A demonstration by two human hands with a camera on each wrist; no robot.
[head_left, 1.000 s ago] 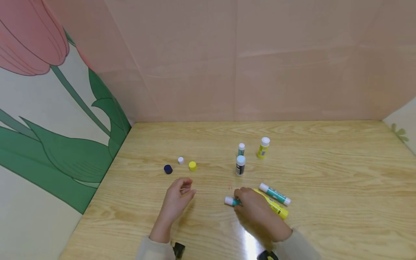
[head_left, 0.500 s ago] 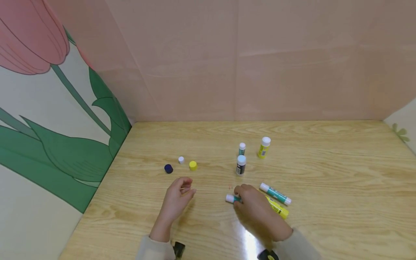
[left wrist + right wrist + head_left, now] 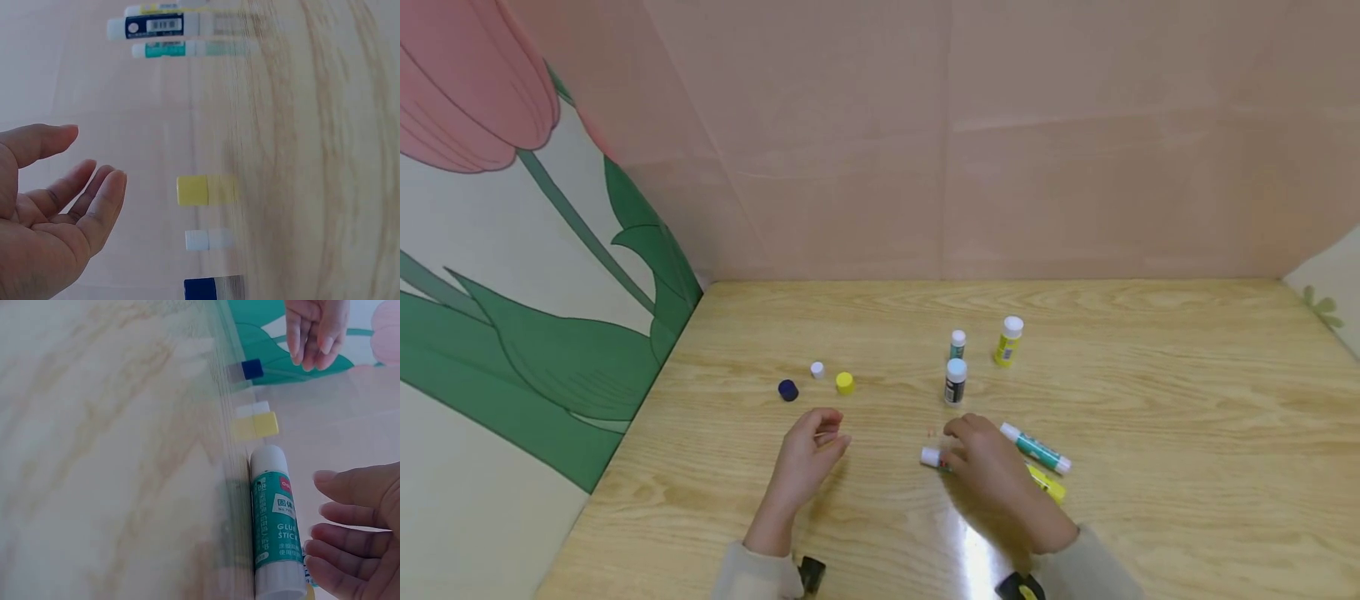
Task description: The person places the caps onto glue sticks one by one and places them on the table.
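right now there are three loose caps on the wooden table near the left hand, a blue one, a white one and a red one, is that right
Not quite: the third cap is yellow, not red. The head view shows the small dark blue cap, the small white cap and the small yellow cap lying loose on the light wooden table, just beyond the left hand.

Under your right hand [image 3: 992, 471] lies a small glue stick [image 3: 275, 528] with a teal label and white caps at both ends, flat on the wooden table [image 3: 1187, 433]. It points its visible white cap [image 3: 930, 457] towards your left, and your fingertips [image 3: 325, 562] sit just beside its body. Your hand covers the rest of it in the head view.
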